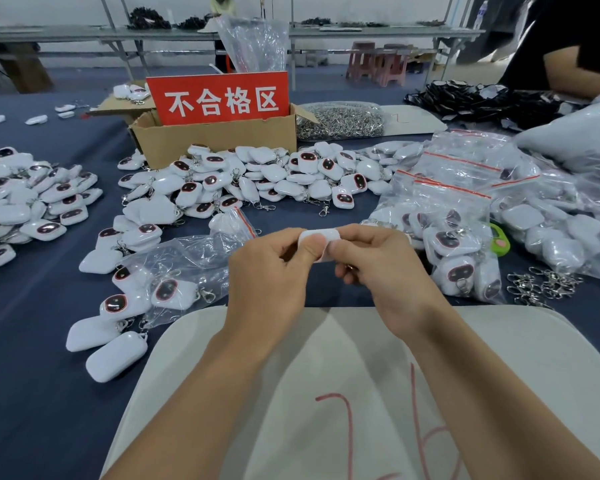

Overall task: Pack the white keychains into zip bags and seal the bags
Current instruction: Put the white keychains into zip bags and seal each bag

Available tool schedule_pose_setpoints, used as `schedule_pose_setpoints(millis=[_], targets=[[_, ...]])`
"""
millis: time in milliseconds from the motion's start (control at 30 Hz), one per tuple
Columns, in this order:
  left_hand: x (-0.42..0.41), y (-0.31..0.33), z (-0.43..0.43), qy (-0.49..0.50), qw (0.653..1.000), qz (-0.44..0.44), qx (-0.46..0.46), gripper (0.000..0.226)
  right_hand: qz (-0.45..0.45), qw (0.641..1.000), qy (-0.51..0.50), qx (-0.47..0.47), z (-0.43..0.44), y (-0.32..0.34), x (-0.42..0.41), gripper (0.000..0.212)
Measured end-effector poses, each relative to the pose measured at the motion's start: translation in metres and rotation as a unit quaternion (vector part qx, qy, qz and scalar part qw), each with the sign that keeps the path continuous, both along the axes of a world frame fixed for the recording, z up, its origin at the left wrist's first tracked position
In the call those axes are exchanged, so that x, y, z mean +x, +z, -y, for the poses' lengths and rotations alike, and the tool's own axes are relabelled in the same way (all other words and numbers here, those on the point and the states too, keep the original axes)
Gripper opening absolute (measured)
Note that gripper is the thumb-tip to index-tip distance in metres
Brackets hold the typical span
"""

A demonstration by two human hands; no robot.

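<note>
White keychain (317, 237) is lying crosswise, right of the zip bag (187, 258). Your left hand (271, 282), nearer, and right hand (385, 271) are pinching it.

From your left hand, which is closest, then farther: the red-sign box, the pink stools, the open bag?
1. Open bag, right beside the left hand.
2. Cardboard box, farther back on the table.
3. Pink stools, beyond the table.

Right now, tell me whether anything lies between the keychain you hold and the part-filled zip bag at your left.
Nothing visible does. The left hand and right hand pinch the white keychain; the zip bag lies right beside the left hand, red-striped end toward it. Whether its mouth is open I cannot tell.
</note>
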State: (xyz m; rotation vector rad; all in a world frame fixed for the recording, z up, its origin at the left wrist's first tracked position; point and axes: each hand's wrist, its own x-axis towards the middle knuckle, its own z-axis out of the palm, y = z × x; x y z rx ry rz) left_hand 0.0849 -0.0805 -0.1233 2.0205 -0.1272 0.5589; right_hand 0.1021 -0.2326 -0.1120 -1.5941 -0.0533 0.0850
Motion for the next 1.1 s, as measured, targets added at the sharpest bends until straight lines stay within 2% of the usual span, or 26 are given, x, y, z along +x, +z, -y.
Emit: schedule_pose_setpoints(millis=[67, 167, 233, 267, 333, 433, 533, 600, 700, 800, 900, 1000, 1100], targets=[[0.000, 0.001, 0.000, 0.076, 0.996, 0.016, 0.031, 0.018, 0.000, 0.999, -0.047, -0.023, -0.001, -0.003, 0.002, 0.017], [0.008, 0.002, -0.013, 0.212, 0.959, 0.032, 0.186, 0.052, -0.012, 0.992, -0.121, -0.034, 0.001, -0.005, 0.005, 0.018], [0.013, 0.002, -0.022, 0.257, 0.928, -0.045, 0.264, 0.067, -0.010, 0.988, -0.152, -0.027, 0.003, -0.006, 0.006, 0.015], [0.014, 0.000, -0.025, 0.265, 0.917, -0.081, 0.288, 0.068, -0.008, 0.987, -0.158, -0.022, 0.002, -0.007, 0.006, 0.009], [0.017, -0.002, -0.027, 0.260, 0.912, -0.092, 0.305, 0.057, -0.006, 0.987, -0.160, -0.023, 0.000, -0.007, 0.005, 0.004], [0.018, 0.000, -0.024, 0.210, 0.950, -0.051, 0.224, 0.058, -0.008, 0.987, -0.157, -0.025, -0.002, -0.005, 0.004, 0.006], [0.012, 0.001, -0.011, 0.072, 0.983, -0.031, 0.167, 0.076, 0.003, 0.989, -0.144, -0.030, -0.003, -0.005, 0.003, 0.008], [0.007, 0.000, -0.002, -0.002, 0.990, -0.026, 0.141, 0.086, 0.018, 0.991, -0.126, -0.042, -0.006, -0.006, 0.002, 0.008], [0.004, -0.002, 0.006, -0.035, 0.991, 0.015, 0.127, 0.083, 0.041, 0.994, -0.079, -0.063, -0.009, -0.006, 0.000, 0.010], [0.005, -0.001, 0.006, -0.015, 0.994, 0.019, 0.103, 0.082, 0.043, 0.996, -0.007, -0.075, -0.012, -0.007, -0.001, 0.032], [0.008, 0.002, 0.000, 0.081, 0.995, -0.012, 0.062, 0.076, 0.040, 0.996, -0.075, -0.040, -0.009, -0.008, 0.002, 0.050], [0.010, 0.006, -0.007, 0.176, 0.984, -0.004, -0.008, 0.059, 0.056, 0.985, -0.163, -0.029, 0.000, -0.008, 0.008, 0.041], [0.012, 0.011, -0.014, 0.224, 0.973, -0.004, -0.052, 0.048, 0.064, 0.978, -0.187, -0.065, 0.001, -0.014, 0.009, 0.035]])
